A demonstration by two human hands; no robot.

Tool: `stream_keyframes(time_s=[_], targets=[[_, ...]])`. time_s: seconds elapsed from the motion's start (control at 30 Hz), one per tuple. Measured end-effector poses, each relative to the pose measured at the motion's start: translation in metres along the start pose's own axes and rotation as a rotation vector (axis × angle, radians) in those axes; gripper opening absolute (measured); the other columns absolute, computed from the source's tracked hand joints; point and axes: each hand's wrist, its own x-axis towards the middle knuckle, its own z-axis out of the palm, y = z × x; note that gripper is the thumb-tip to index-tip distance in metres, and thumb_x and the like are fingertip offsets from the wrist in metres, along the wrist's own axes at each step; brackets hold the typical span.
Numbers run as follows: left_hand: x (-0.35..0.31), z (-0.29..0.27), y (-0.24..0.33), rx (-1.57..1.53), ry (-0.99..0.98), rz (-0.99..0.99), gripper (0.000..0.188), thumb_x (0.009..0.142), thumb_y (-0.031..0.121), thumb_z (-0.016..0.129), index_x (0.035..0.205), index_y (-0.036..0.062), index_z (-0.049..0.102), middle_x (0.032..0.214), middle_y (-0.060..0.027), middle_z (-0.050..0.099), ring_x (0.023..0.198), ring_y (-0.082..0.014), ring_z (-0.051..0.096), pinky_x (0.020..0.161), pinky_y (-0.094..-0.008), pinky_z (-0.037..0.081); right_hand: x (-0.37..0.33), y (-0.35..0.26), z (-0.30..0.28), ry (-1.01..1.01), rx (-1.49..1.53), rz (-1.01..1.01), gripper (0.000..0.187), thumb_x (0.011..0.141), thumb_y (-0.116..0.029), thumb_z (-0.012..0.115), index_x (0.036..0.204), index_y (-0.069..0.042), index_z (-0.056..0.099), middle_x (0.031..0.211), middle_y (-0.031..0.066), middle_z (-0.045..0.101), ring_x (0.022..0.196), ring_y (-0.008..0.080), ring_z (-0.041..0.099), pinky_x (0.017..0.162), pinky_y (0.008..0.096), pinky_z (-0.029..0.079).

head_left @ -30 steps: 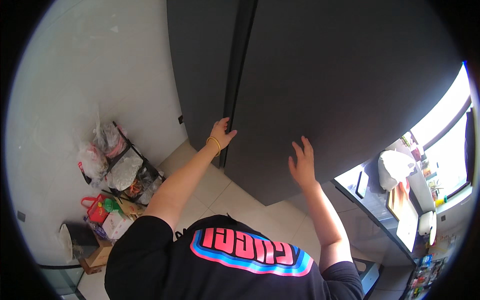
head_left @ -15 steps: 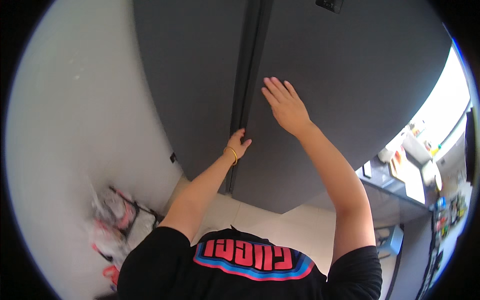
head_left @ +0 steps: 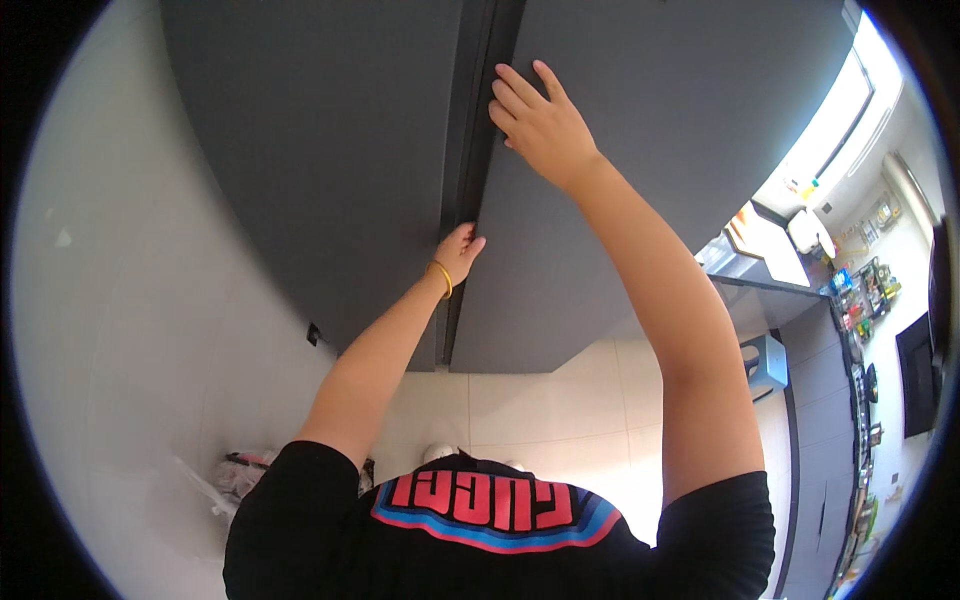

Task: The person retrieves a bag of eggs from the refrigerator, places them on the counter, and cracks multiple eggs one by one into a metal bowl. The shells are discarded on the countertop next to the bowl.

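A tall, dark grey two-door refrigerator fills the upper middle. A recessed groove runs between its left door [head_left: 310,150] and its right door [head_left: 660,140]. My left hand [head_left: 458,252], with a gold bangle [head_left: 443,280] on the wrist, is low on the groove. Its fingers curl into the recess at the right door's edge; the thumb shows outside. Higher up, my right hand [head_left: 540,125] rests against the right door, fingers spread and slightly bent. Some of its fingertips reach the edge beside the groove, and its thumb is mostly hidden.
A pale wall [head_left: 120,300] stands at the left, with plastic bags [head_left: 238,475] low beside it. To the right are a blue stool [head_left: 766,368], a bright window [head_left: 835,100] and a counter [head_left: 775,250] with kitchen items. Light tiles [head_left: 540,415] cover the floor below.
The view has shifted, showing more of the kitchen at right. My right hand has moved up and left, from the right door's face to its edge. My left hand stays at the groove.
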Motion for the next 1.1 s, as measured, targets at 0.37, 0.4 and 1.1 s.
stream_keyframes(time_s=[0.37,0.4,1.1], targets=[[0.007,0.011,0.007,0.195,0.123,0.015,0.034,0.094,0.028,0.053,0.113,0.0008,0.053,0.103,-0.0174,0.064,0.096,-0.0299,0.062,0.083,-0.0356,0.048,0.014,-0.018,-0.002,-0.159,-0.11,0.076,0.021,0.083,-0.022,0.057,0.097,-0.014,0.069,0.103,-0.0036,0.059,0.12,0.0181,0.042,0.113,0.0503,0.017],[0.007,0.008,0.012,0.204,0.141,0.009,0.034,0.094,0.029,0.053,0.113,0.0008,0.053,0.102,-0.0176,0.065,0.096,-0.0305,0.062,0.083,-0.0359,0.048,0.018,-0.02,-0.003,-0.183,-0.12,0.093,0.021,0.083,-0.022,0.056,0.098,-0.014,0.069,0.103,-0.0035,0.059,0.12,0.0181,0.042,0.113,0.0508,0.017],[-0.09,0.023,0.006,0.435,0.202,0.148,0.028,0.089,0.026,0.059,0.092,-0.0001,0.049,0.086,-0.0194,0.061,0.08,-0.0361,0.06,0.068,-0.039,0.049,-0.024,-0.069,-0.072,-0.062,0.038,0.105,0.014,0.077,-0.016,0.06,0.086,-0.012,0.07,0.094,-0.0009,0.059,0.115,0.0184,0.045,0.113,0.0493,0.017]])
